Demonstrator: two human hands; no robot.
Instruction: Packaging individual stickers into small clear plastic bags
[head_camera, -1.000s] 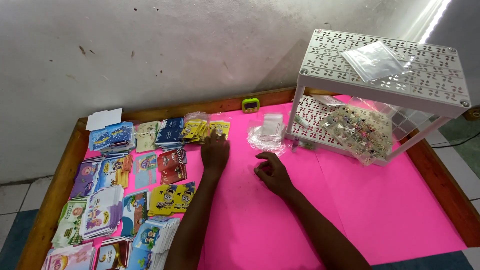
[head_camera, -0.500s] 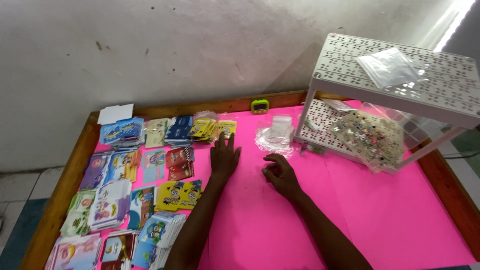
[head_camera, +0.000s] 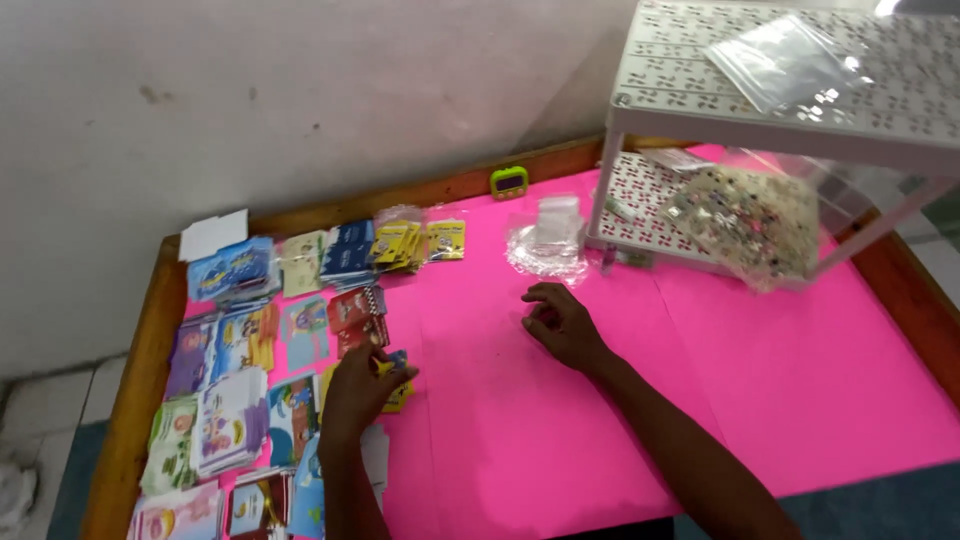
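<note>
1. Roughly centre-left on the pink sheet (head_camera: 800, 380): left hand (head_camera: 362, 385) lay over a yellow card packet (head_camera: 397, 392), fingers curled down on it. Looked like a pinch on the packet's top edge, but the hand hid the contact, so I couldn't tell if it was gripped or just touched.
2. Yellow packet sat at the right edge of the card spread, i.e. the side nearest the bare pink area; prob. the easiest one to reach w/o disturbing the rest.
3. Right hand (head_camera: 560, 325) rested on the pink sheet, right of the yellow packet and well apart from it. Fingers loosely curled inward, nothing seen in it. Seemed parked as a brace, not working.
4. Card stacks (head_camera: 230, 420) lay left of the yellow packet in rough rows, grouped by colour/design, some overlapping. Grouping suggested sorting by kind.
5. Red packets (head_camera: 355, 312) sat just above the yellow packet, toward the wall.
6. Clear small bags (head_camera: 550, 240) piled up-right of the yellow packet, past the right hand.
7. White perforated rack (head_camera: 800, 90) stood far right of the yellow packet; a clear bag of small mixed pieces (head_camera: 745, 220) was on its lower shelf, kept off the work area.
8. Green small device (head_camera: 509, 181) sat on the wooden rim (head_camera: 140, 370) at the back.
</note>
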